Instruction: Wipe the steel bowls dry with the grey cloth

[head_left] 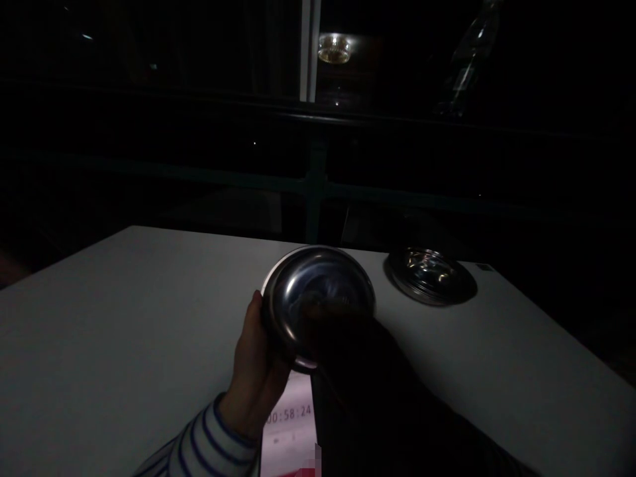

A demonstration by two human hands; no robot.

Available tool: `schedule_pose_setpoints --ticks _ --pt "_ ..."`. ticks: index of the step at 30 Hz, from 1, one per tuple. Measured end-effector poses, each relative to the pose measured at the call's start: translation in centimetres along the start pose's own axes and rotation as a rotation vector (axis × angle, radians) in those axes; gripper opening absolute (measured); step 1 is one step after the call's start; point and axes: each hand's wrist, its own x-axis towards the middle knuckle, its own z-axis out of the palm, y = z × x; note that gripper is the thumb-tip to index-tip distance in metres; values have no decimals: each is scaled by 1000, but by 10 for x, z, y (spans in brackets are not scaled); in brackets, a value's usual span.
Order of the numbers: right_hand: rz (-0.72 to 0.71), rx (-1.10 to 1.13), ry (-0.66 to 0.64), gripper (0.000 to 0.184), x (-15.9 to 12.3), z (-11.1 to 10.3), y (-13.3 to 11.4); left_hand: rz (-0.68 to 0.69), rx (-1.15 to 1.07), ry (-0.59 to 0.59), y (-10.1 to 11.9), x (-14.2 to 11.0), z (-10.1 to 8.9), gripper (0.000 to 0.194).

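The scene is very dark. My left hand (253, 374), in a blue-and-white striped sleeve, grips the left rim of a shiny steel plate (308, 285) and holds it tilted above a white table (114, 318). A dark cloth (368, 384) covers the plate's lower right part and hides my right hand beneath it. Another steel plate (430, 275) lies flat on the table to the right, apart from both hands.
A phone screen (291, 430) showing a timer glows on the table just below the held plate. Beyond the table's far edge run dark railings and a window with a ceiling lamp (334, 48) reflected in it.
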Motion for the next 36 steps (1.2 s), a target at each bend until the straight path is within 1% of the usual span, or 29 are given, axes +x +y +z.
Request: schedule_pose_setpoints --ticks 2,5,7,8,10,13,15,17,20,22,24,26,29,33,36 --pt "25 1 14 33 -4 3 3 41 -14 34 1 2 -1 28" --pt "82 47 -54 33 -5 1 13 62 -11 74 2 4 -1 30" --pt "39 71 -90 34 -2 -3 18 30 8 69 0 3 -1 34" --pt "14 73 -87 34 1 -5 18 9 20 58 -1 2 0 36" --pt "13 89 -74 36 4 -9 12 -20 39 44 -4 0 0 35" --pt "136 165 -89 43 4 -12 -5 -2 48 69 -4 -3 2 28" --pt "179 203 -113 46 3 -16 -13 30 40 102 -3 -4 3 27" --pt "148 224 -132 44 4 -21 -13 22 31 113 -1 -4 4 28" --pt "52 268 -164 36 9 -23 -2 -21 40 88 -1 -2 5 30" --pt "-9 297 -184 32 12 -22 6 -1 44 88 -1 -1 4 30" --pt "-49 317 -202 30 13 -19 9 40 48 114 -2 -1 4 30" --pt "-70 328 -216 28 13 -17 8 24 59 141 -3 -2 4 31" --pt "-84 335 -237 30 12 -17 5 -38 67 124 -3 -2 3 34" --pt "-89 343 -252 24 11 -18 4 -1 35 108 -4 -2 2 32" --pt "-86 351 -247 25 12 -19 5 -24 21 119 -4 -1 0 31"
